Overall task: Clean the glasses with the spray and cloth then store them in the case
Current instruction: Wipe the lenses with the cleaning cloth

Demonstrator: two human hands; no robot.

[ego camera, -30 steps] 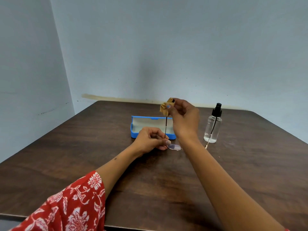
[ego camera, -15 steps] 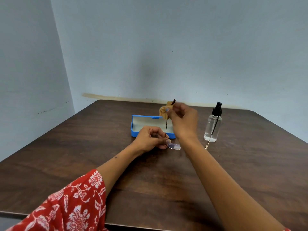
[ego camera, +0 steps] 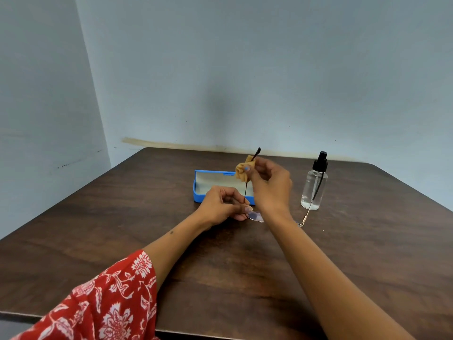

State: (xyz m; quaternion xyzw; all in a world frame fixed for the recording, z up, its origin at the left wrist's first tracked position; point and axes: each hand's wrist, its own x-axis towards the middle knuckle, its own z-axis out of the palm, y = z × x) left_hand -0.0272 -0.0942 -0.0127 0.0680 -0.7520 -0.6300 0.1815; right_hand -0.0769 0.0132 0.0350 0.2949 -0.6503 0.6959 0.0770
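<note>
Head cam: right hand (ego camera: 269, 185) pinches cloth (ego camera: 244, 171) on glasses (ego camera: 255, 215) temple, now slid lower so tip pokes above; left hand (ego camera: 220, 204) grips frame. Temple wipe nearly done; case (ego camera: 199, 193) lies open just behind hands, spray (ego camera: 315, 185) right of them.

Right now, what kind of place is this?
Probably a plain indoor room, maybe a home: a dark wooden table pushed into a corner of bare pale blue walls, with nothing else around.
</note>
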